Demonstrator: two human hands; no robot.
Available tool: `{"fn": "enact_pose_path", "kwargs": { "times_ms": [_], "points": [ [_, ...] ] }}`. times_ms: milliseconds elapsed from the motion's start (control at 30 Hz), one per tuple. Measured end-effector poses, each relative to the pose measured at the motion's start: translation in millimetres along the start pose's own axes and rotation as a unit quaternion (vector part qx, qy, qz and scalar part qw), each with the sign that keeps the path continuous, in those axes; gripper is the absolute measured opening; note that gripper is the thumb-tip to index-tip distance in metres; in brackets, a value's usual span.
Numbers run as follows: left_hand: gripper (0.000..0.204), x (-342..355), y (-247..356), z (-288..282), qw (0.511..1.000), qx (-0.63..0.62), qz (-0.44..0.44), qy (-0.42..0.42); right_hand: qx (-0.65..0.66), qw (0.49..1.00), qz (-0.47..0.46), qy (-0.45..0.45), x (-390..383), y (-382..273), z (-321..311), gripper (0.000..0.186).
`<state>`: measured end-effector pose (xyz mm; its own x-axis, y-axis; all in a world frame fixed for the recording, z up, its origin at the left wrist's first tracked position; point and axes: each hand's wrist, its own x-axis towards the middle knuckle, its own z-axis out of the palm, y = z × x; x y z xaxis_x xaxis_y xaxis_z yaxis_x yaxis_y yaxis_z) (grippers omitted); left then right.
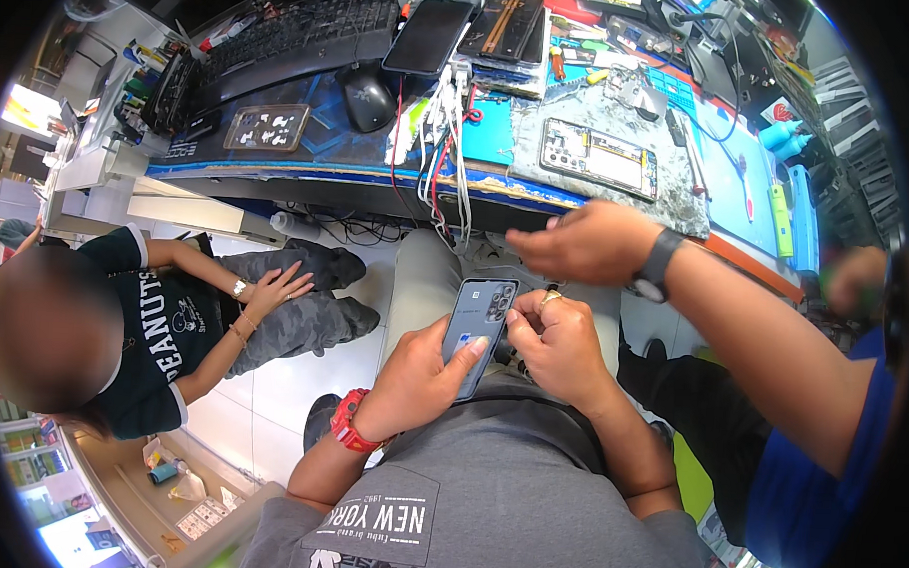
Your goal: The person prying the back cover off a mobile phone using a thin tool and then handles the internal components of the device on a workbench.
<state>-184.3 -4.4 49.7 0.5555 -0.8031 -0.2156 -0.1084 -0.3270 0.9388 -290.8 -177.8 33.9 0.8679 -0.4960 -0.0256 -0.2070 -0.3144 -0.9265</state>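
Note:
Above my lap, my left hand [406,382] is closed round a blue-grey smartphone [466,316], its thumb lying across the back. The phone's back and its cluster of camera lenses face up, with the lens end pointing away from me. At the phone's right edge near the lenses is my right hand [564,356], fingers curled into a pinch and a ring on one of them. What the pinch holds, if anything, is too small to make out. Just beyond, a co-worker's hand [591,244] with a dark watch reaches in from the right, apart from the phone.
A workbench carries an opened phone [599,159], a black smartphone [428,35], a mouse [366,96], a keyboard [293,43] and a clear phone case [267,127]. White cables [453,134] hang over its edge. At left sits a person in a dark shirt [173,319].

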Motion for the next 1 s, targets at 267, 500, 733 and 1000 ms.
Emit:
{"fn": "enact_pose_path", "kwargs": {
  "times_ms": [267,500,733,1000],
  "points": [
    [0.027,-2,-1,2,0.999,0.043,-0.002,0.025,0.05,0.998,0.032,-0.002,-2,10,9,0.015],
    [0.025,-1,-3,-5,1.0,-0.022,0.004,0.021,0.083,0.995,0.027,-0.054,1,14,6,0.014],
    [0.024,4,-3,-2,0.999,0.021,0.031,0.011,0.037,0.997,0.007,-0.06,-1,16,-2,0.012],
    [0.021,2,-11,3,0.993,0.102,0.061,0.024,0.033,0.999,0.036,0.0,0,16,12,0.018]
  ]
}}
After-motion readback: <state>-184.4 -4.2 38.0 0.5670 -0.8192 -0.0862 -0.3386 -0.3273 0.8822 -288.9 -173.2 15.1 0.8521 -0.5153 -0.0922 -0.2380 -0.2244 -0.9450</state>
